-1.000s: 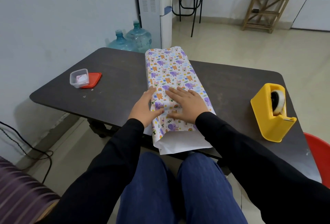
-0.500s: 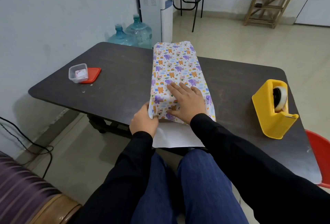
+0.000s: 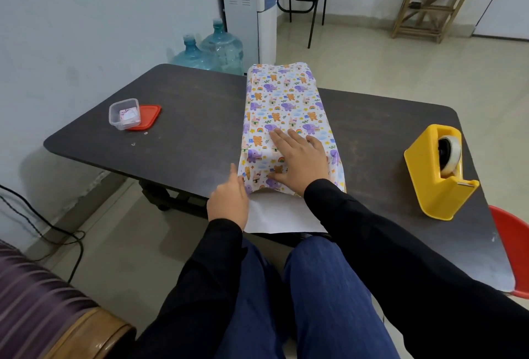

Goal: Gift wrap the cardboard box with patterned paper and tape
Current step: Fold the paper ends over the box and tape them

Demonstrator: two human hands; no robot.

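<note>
1. Paper (image 3: 283, 112): patterned sheet wrapped over a long block shape, lying lengthwise mid-table w/ its near end at the near edge. The box itself is hidden under it.
2. Flap (image 3: 282, 217): the paper's plain white inside sticks out flat at the near end, past the table (image 3: 189, 118) edge & above the person's knees.
3. R hand (image 3: 300, 161): palm down on top of the paper, close to its near end. Fingers are straight, slightly spread & pressed flat.
4. L hand (image 3: 229, 201): at the paper's near-L corner, back of hand to the camera. 1 finger points straight up along the L side, touching the paper. The other fingers are hidden, so can't tell if they pinch anything.
5. Dispenser (image 3: 438, 175): yellow, upright on the table's R side, well apart from the paper, w/ a tape (image 3: 451, 155) roll in it.
6. Tub (image 3: 124, 113): clear plastic, on the table's L side, partly on a red lid (image 3: 148, 116), w/ sth pinkish-white inside.
7. Behind the table: 2 jugs (image 3: 221, 49) on the floor beside a white cooler (image 3: 247, 0), & a wooden rack (image 3: 429, 0) by the far wall.
8. Red chair (image 3: 513, 244): edge shows at the table's near-R corner.
</note>
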